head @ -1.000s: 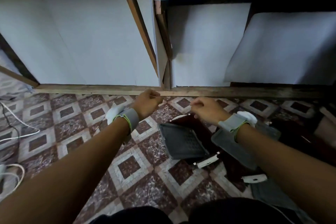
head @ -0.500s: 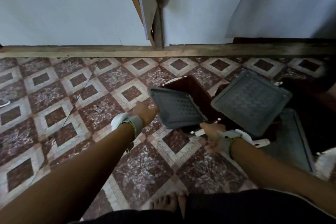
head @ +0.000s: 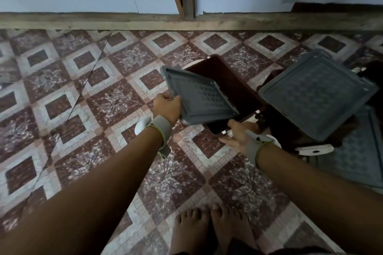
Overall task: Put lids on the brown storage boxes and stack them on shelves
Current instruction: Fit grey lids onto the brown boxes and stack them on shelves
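The person stands over the patterned tile floor [head: 103,109]. The open brown plastic storage box [head: 232,83] sits on it toward the far edge, near the wooden base rail [head: 103,21] of the shelf unit. The square grey plastic lid with a honeycomb pattern [head: 199,97] lies tilted across the mouth of this box, and its left part hangs out over the rim. The left hand [head: 166,107] has its grip closed around the left edge of the lid. The right hand [head: 238,136] is at the near corner of the box. Whether its grip holds the box or only touches it, one cannot tell.

To do this step well, the lid should probably be turned until its corners match the corners of the box, then lowered flat while the right hand keeps the box from sliding. Pressing down is best done only when all four edges are seated. A second grey lid [head: 317,97] lies just beside, on the right, and is better not disturbed.
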